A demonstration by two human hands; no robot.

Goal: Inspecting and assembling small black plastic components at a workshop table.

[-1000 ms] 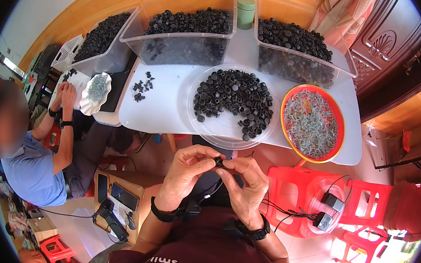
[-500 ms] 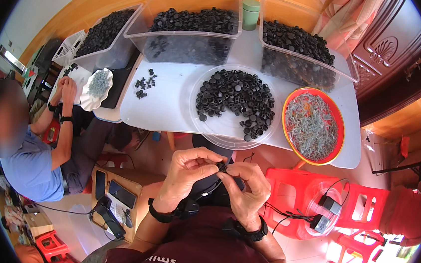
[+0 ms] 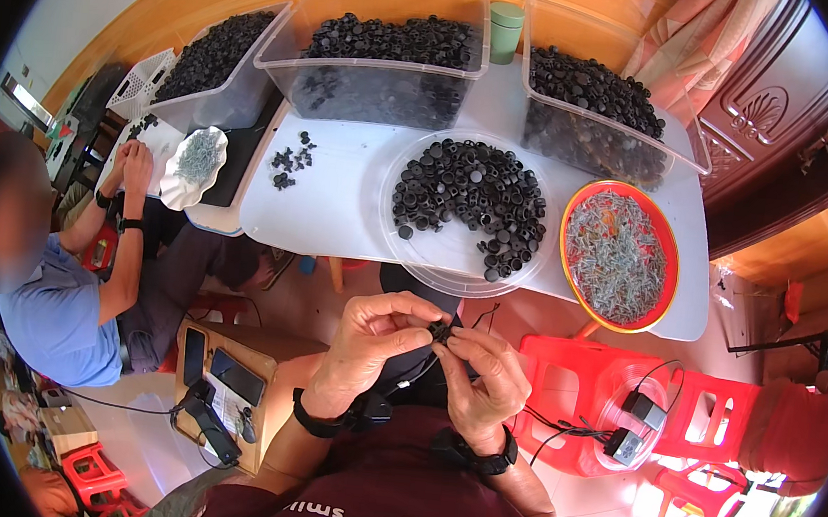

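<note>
Two bare hands pinch a small black part between their fingertips, in front of the table edge.
The left hand point(image 3: 372, 343) and right hand point(image 3: 484, 378) nearly meet, thumbs and forefingers closed on the small black part point(image 3: 440, 332), its detail largely hidden by the fingers; a red stool point(image 3: 541, 407) is to the right. Beyond, on the white table point(image 3: 323, 231), a clear round tray point(image 3: 424, 259) bears a heap of black caps point(image 3: 469, 194), its near edge jutting past the table. Right of it, a red bowl point(image 3: 670, 281) with a yellow rim holds thin metal pieces point(image 3: 619, 257); left lie loose black pieces point(image 3: 291, 161). Farther back, a clear bin point(image 3: 378, 103) full of black parts stands near a green canister point(image 3: 504, 35).
</note>
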